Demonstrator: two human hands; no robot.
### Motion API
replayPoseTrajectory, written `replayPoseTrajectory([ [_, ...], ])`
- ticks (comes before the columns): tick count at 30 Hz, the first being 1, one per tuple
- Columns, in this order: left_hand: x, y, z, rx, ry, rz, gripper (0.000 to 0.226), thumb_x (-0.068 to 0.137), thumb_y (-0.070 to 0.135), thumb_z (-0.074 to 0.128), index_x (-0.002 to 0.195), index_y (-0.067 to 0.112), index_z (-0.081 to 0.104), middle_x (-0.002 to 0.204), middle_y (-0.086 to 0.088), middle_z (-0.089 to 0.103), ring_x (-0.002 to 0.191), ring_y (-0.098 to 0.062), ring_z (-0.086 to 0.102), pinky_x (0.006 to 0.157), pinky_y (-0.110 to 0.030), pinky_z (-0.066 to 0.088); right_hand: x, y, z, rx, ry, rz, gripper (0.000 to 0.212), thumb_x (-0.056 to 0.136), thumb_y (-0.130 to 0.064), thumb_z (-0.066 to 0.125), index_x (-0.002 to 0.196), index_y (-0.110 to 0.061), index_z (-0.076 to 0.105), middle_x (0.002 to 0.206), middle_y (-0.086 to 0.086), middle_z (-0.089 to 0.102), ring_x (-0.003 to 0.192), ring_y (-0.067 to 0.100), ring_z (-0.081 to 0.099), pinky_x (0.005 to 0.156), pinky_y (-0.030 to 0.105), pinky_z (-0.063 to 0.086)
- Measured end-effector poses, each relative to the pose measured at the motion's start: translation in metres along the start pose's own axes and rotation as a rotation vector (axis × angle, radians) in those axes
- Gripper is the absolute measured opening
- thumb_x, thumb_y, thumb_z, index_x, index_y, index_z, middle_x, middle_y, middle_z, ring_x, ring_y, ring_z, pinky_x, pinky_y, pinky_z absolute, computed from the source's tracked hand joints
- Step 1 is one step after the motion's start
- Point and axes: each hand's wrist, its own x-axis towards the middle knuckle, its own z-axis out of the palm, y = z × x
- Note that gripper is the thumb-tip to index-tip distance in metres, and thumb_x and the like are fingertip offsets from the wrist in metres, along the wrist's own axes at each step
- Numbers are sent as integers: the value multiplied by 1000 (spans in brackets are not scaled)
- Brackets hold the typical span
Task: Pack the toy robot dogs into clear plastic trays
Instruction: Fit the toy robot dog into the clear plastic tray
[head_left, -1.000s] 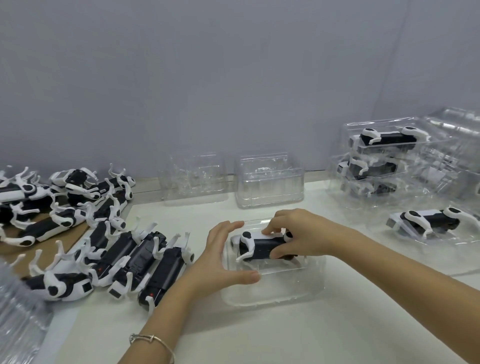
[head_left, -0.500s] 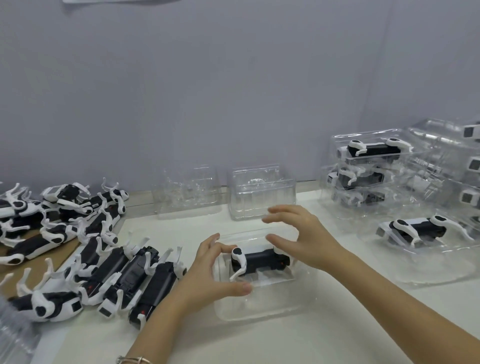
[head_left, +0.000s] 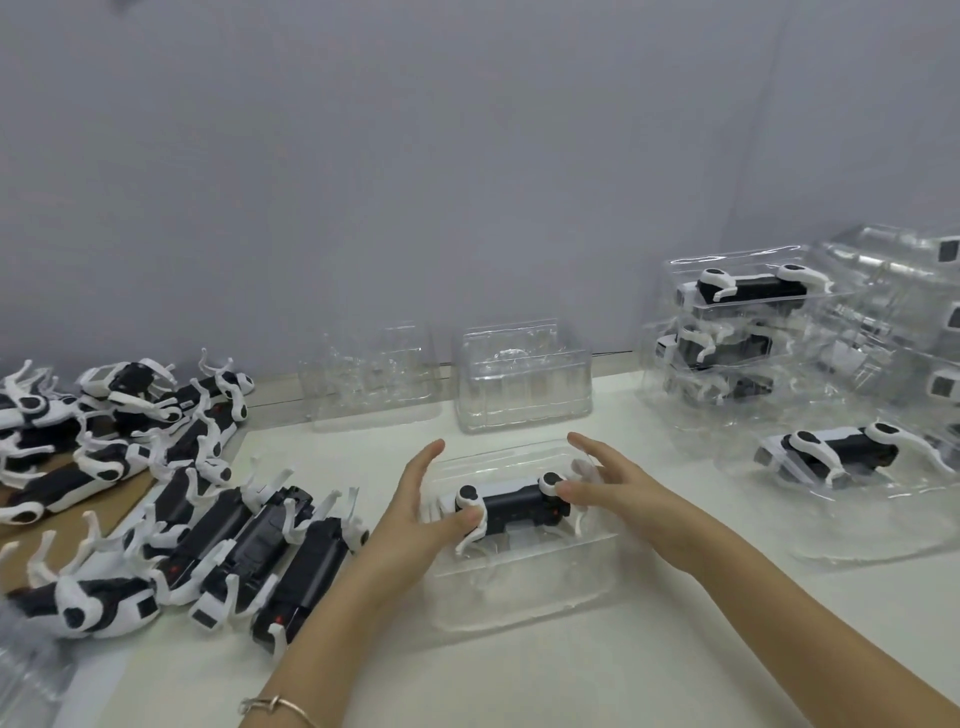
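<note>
Far left: heap of loose black-and-white plastic toy robot dogs (head_left: 156, 493) lying on their sides and backs, legs up, partly on brown cardboard (head_left: 124, 512), partly on the white table (head_left: 597, 675).

Back edge, centre-left: two empty clear moulded plastic trays (head_left: 371, 379) (head_left: 524, 374) side by side against the grey wall.

Left hand (head_left: 415, 514), thin metal bangle (head_left: 275, 706) on its wrist: fingers straight and relaxed at the left end of the clear rectangular plastic tray (head_left: 519, 603); thumb tip touches the front leg of the toy dog seated in it.

That black-bodied, white-legged toy dog (head_left: 511, 506) lies lengthwise in the tray's recess, near the table's centre.

Right hand (head_left: 613, 488): fingers extended and apart at the tray's right end, thumb tip against the dog's white hip disc. Neither hand grasps.

Right: stack of clear trays with dogs inside (head_left: 737, 332); just in front of it, a single filled tray (head_left: 841, 452).
</note>
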Motion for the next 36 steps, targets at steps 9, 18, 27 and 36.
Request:
replayPoseTrajectory([
  [9, 5, 5, 13, -251, 169, -87, 105, 61, 45, 86, 147, 49, 26, 162, -1, 19, 148, -15, 17, 109, -35, 24, 8, 4, 11, 199, 25, -14, 102, 54, -57, 77, 146, -36, 38, 154, -12, 35, 143, 13, 33, 120, 37, 21],
  [18, 10, 6, 12, -264, 244, -121, 79, 70, 21, 87, 138, 34, 49, 155, -6, 32, 144, -12, 26, 98, -28, 30, -12, -13, 14, -105, 294, -260, 86, 66, -61, 80, 139, -59, 34, 158, -22, 19, 147, 4, 16, 116, 35, 25],
  [27, 6, 21, 8, -399, 237, -211, 47, 84, 31, 72, 128, 22, 57, 131, 9, 50, 124, -9, 42, 100, -28, 31, -31, -19, 55, -1496, 235, -676, 92, 50, -80, 74, 120, -21, 71, 122, -5, 69, 108, 22, 67, 83, 49, 56],
  [36, -19, 72, -24, -446, 216, 320, 47, 72, 33, 73, 118, 33, 64, 121, 8, 69, 112, -6, 63, 82, -20, 53, -38, -30, 37, 125, 150, -410, 78, 39, -75, 82, 110, -44, 68, 109, -14, 73, 104, 7, 67, 81, 17, 54],
])
